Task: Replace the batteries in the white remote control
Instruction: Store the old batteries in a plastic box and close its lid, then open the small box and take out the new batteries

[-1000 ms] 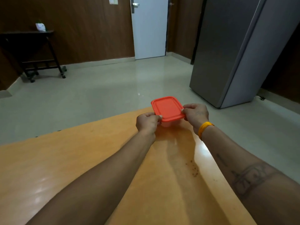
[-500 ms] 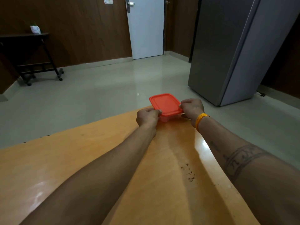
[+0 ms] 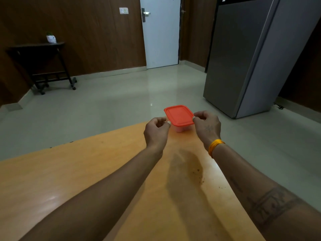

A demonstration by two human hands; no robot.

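Orange-red plastic marks the lid [image 3: 178,115] of a small clear container [image 3: 180,129] that sits at the far corner of the wooden table [image 3: 69,171]; what lies inside cannot be made out, and no white remote control shows anywhere in view. The left hand [image 3: 156,131] pinches the lid's near left corner between thumb and curled fingers, while the right hand [image 3: 206,126], with a yellow band [image 3: 214,146] at its wrist, pinches the right edge the same way. Dark crumbs [image 3: 198,173] dot the tabletop nearer the person. Beyond stand a grey refrigerator [image 3: 243,54], a white door [image 3: 160,32] and a dark side table [image 3: 40,61] bearing a small potted plant [image 3: 50,38].
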